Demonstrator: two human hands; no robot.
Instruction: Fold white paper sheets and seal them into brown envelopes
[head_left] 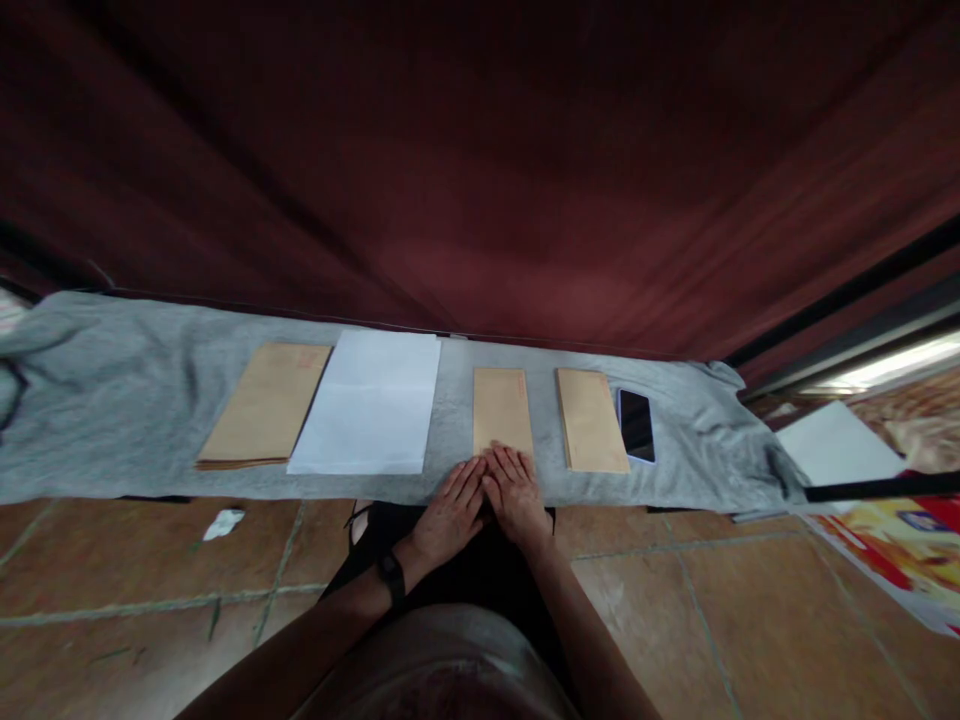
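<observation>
A brown paper envelope (501,405) with small red print lies lengthwise in front of me on a grey cloth. Across its near end rests my right hand (519,500), palm down, fingers stretched out. My left hand (451,515) is beside it at the cloth's near edge, fingers extended, the tips by the envelope's lower left corner. Right of that envelope is a stack of similar brown envelopes (592,420). To the left lie a stack of white paper sheets (367,405) and a pile of larger brown envelopes (266,405) with red print.
The grey cloth (150,400) covers a long narrow surface. A smartphone (636,425) lies right of the small envelopes. Behind hangs a dark red curtain (465,200). At the far right are a white panel (840,440) and a colourful printed box or bag (900,545). The floor (637,580) is tiled.
</observation>
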